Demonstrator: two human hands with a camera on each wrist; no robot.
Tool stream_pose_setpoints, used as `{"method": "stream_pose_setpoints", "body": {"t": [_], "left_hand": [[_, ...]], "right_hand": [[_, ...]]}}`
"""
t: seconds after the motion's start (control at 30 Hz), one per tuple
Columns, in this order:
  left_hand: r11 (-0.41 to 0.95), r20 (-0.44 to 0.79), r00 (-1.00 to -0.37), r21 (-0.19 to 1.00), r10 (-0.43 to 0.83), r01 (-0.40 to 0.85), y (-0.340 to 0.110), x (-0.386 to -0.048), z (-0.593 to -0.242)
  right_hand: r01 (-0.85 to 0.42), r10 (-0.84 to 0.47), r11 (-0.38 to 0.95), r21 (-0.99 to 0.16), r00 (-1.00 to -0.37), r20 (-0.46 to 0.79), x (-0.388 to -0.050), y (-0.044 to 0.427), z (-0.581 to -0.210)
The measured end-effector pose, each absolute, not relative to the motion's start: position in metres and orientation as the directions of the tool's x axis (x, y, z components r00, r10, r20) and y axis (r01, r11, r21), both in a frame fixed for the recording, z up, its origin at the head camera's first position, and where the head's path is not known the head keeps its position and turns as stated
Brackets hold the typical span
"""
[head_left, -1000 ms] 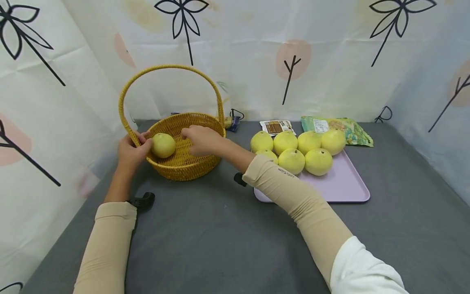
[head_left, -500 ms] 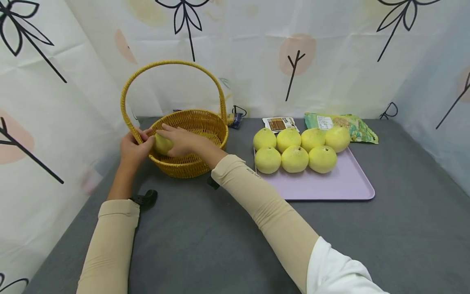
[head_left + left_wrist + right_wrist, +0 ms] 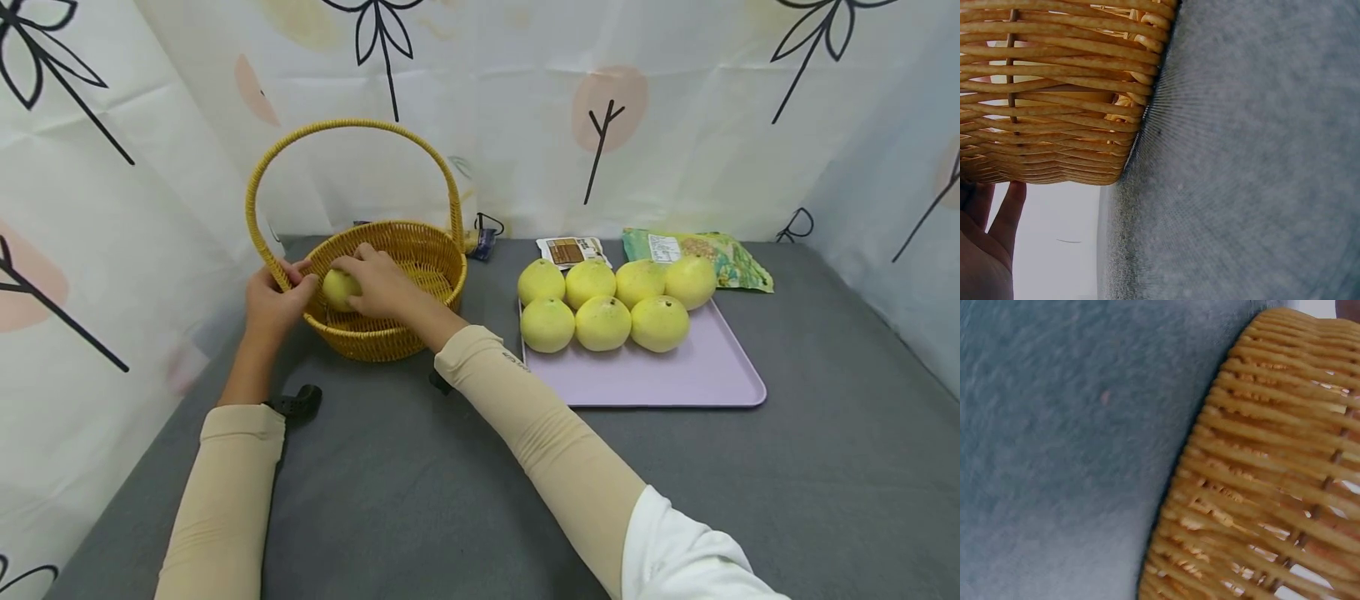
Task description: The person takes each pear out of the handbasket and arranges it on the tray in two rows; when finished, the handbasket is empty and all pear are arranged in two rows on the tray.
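A woven yellow-brown basket point(image 3: 375, 346) with a tall arched handle stands at the left of the table in the head view. My left hand point(image 3: 276, 304) grips its left rim where the handle point(image 3: 258, 242) meets it. Inside the basket, my right hand point(image 3: 378, 283) holds a round yellow-green fruit point(image 3: 339, 290) against the left part of the bowl; the hand covers the fruit's right side. In the left wrist view, fingers point(image 3: 1007, 215) of my left hand touch the basket's wall point(image 3: 1054, 125). The right wrist view has only the basket's outer weave point(image 3: 1260, 475) and the tabletop.
A lilac tray point(image 3: 660, 383) to the right bears several more yellow-green fruits point(image 3: 603, 323) in two rows. Behind it lie a green snack bag point(image 3: 720, 258) and a small white-and-brown packet point(image 3: 573, 252). A dark blue packet point(image 3: 482, 243) lies behind the basket.
My right hand has moved left inside the basket and taken hold of the fruit, which has shifted slightly right, off the left rim. The left hand stays on the rim.
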State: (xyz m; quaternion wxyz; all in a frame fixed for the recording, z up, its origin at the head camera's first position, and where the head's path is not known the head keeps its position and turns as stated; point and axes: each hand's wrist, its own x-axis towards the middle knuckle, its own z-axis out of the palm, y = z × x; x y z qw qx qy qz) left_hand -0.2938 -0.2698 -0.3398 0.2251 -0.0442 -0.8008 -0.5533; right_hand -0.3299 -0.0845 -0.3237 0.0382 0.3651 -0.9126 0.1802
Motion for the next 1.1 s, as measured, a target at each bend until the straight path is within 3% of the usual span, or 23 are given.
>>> {"method": "stream_pose_setpoints", "body": {"t": [0.13,0.27,0.4,0.63,1.1], "left_hand": [[0.379,0.416,-0.896,0.863,-0.155,0.334,-0.264,-0.283,-0.329],[0.375,0.41,-0.898,0.867,-0.162,0.328,-0.268,-0.286,-0.334],[0.392,0.416,-0.89,0.862,-0.187,0.321,-0.278,-0.3,-0.35],[0.397,0.425,-0.884,0.858,-0.195,0.325,-0.279,-0.305,-0.357],[0.405,0.414,-0.89,0.859,-0.189,0.313,-0.278,-0.307,-0.354]], "right_hand": [[-0.712,-0.698,0.589,-0.381,-0.687,0.205,-0.332,-0.083,-0.325],[-0.749,-0.75,0.539,-0.385,-0.635,0.187,-0.332,-0.082,-0.326],[-0.736,-0.74,0.577,-0.353,-0.655,0.156,-0.33,-0.083,-0.329],[-0.695,-0.775,0.541,-0.473,-0.631,0.039,-0.331,-0.082,-0.332],[-0.688,-0.756,0.531,-0.495,-0.648,0.089,-0.333,-0.08,-0.328]]}}
